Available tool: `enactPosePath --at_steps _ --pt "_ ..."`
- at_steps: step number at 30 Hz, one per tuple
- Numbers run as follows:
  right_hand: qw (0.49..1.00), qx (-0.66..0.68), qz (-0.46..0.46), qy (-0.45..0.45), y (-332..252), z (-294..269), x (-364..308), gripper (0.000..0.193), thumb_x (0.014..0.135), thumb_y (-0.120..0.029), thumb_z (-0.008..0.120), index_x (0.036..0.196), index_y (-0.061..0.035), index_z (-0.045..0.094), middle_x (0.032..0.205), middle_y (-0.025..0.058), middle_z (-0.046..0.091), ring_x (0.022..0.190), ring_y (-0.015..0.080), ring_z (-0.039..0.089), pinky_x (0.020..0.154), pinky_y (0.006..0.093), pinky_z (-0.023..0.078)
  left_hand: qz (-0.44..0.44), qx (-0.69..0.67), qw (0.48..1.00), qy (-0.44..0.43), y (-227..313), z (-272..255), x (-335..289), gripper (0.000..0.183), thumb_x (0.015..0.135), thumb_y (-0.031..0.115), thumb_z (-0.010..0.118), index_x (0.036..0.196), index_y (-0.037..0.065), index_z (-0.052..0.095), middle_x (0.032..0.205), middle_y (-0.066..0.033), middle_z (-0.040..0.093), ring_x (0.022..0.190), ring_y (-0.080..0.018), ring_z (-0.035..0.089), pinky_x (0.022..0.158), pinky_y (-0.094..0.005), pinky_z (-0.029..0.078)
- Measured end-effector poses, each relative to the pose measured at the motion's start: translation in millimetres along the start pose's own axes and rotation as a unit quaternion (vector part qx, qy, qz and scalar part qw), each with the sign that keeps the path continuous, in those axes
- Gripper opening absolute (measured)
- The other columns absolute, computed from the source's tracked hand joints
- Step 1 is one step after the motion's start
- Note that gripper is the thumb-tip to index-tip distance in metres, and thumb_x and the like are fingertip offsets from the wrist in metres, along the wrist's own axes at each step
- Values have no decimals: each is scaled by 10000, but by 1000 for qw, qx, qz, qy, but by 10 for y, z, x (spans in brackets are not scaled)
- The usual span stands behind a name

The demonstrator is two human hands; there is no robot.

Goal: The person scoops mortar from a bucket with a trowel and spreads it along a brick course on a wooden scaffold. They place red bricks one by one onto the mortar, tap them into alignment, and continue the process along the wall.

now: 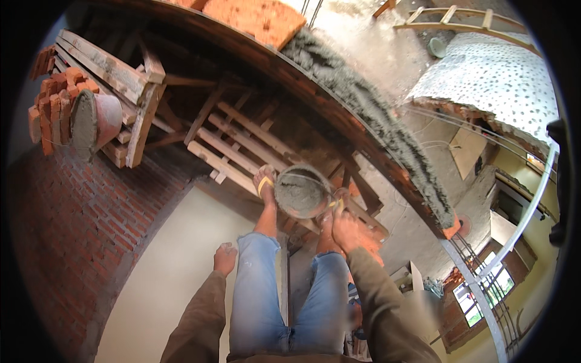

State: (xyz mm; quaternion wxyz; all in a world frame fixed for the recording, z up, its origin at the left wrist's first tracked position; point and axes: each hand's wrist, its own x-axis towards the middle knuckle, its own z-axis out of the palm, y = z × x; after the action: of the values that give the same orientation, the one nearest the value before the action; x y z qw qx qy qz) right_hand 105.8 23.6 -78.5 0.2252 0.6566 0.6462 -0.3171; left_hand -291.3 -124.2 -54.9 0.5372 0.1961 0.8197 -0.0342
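Below me, between my sandalled feet, a round bucket (pixel 301 213) of wet grey mortar (pixel 299 192) stands on wooden slats. My right hand (pixel 351 232) reaches down beside its right rim with fingers closed. What it grips, if anything, is hidden by the hand and my foot. My left hand (pixel 224 259) hangs left of my knee, fingers curled, with nothing visible in it. Past the bucket runs a curved course of brickwork topped with a rough bed of mortar (pixel 363 100). An orange brick (pixel 254 21) lies on the same course at the upper left end of that bed.
I stand on a timber scaffold (pixel 224 163) with gaps between its slats. At left, stacked bricks (pixel 54 112) and a tilted, mortar-caked bucket (pixel 108 118) sit on another wooden frame (pixel 142 121). Steel rods (pixel 493 290) rise at right, near a pale curved pipe (pixel 532 209).
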Motion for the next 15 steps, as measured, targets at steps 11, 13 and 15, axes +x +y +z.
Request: enactPosePath --at_steps 11,13,15 --pt "927 292 74 -225 -271 1609 303 426 956 -348 583 1213 -20 669 1053 304 694 1042 462 663 919 505 515 -131 61 989 14 -579 -142 -61 416 917 173 648 1261 -59 614 1120 -216 711 1074 -273 673 953 -357 514" --pt "897 382 124 -185 -471 1857 413 413 956 -351 599 1182 -15 676 1027 302 700 1028 470 661 897 502 510 -111 54 992 12 -460 -137 70 421 920 162 645 1274 -62 604 1123 -214 710 1072 -262 671 956 -354 510" --pt "854 463 146 -188 -569 2074 507 447 949 -376 643 1135 29 668 966 272 704 913 403 680 822 452 509 -101 35 994 15 -357 -148 130 424 920 174 653 1279 -45 604 1120 -202 713 1056 -249 682 940 -348 521"
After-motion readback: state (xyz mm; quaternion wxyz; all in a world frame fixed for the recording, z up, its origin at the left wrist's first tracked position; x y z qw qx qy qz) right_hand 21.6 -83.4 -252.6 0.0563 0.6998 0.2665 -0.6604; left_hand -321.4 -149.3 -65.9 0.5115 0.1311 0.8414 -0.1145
